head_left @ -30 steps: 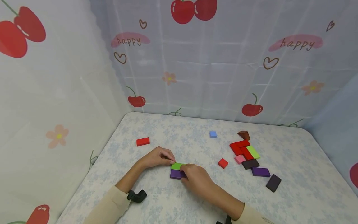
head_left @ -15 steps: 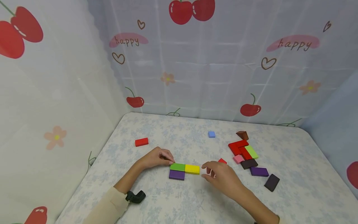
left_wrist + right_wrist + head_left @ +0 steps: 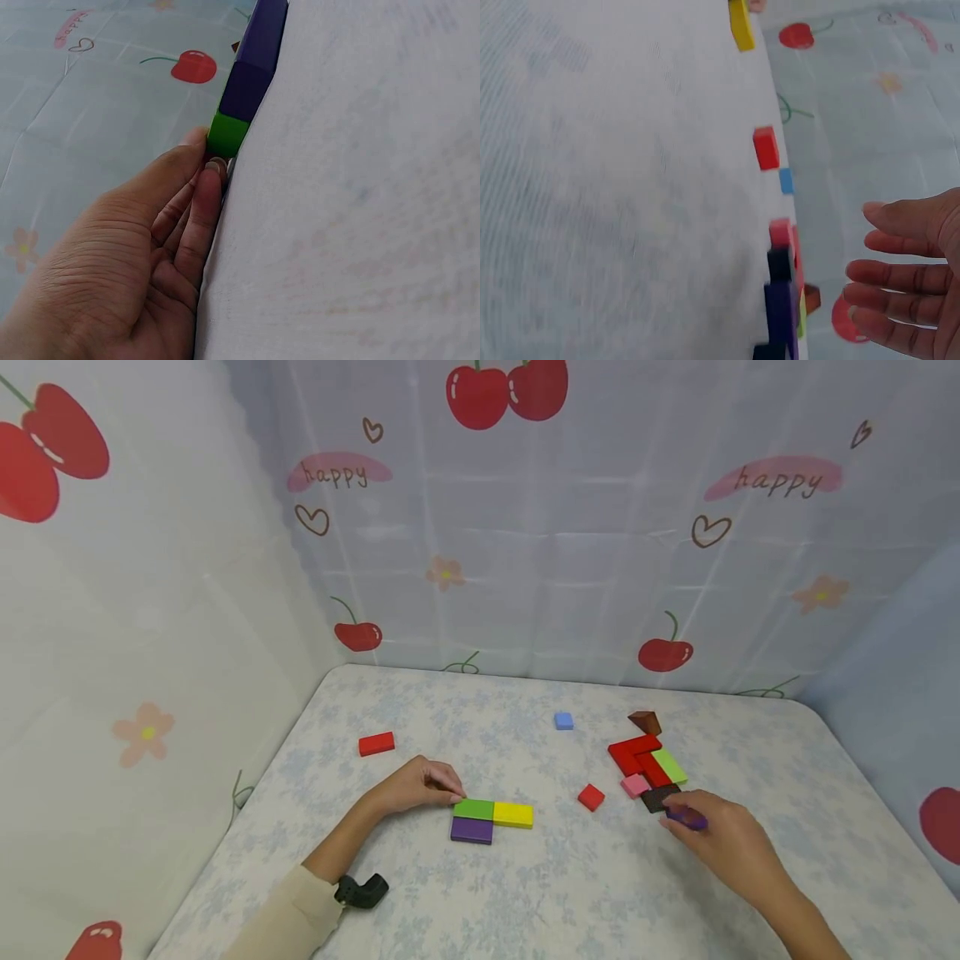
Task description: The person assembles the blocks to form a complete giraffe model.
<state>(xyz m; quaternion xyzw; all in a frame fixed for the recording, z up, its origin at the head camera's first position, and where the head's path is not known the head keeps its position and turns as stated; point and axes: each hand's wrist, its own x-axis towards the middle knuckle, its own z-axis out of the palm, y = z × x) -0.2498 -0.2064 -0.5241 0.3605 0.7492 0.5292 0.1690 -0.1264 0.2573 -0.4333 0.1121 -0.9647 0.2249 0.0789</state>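
In the head view, my left hand [image 3: 415,787] is at the left end of a green block [image 3: 474,810], its thumb and fingertips holding the corner. A purple block [image 3: 472,831] lies along the green one's near side, and a yellow block [image 3: 513,815] meets its right end. My right hand [image 3: 731,839] reaches over a second purple block [image 3: 688,819], thumb on one side and fingers on the other. The right wrist view shows the right hand's fingers [image 3: 896,277] extended and apart, clear of the purple block [image 3: 781,319].
Near the right hand lie a black block [image 3: 660,798], a pink one [image 3: 635,786], red blocks [image 3: 634,752], a light green one [image 3: 670,767] and a brown wedge [image 3: 646,722]. A red cube [image 3: 591,797], a blue block [image 3: 563,721] and a red block [image 3: 377,743] lie apart.
My right hand has let go by the green and yellow blocks and moved right to the second purple block, uncovering the yellow one. The left hand stays at the green block's end.
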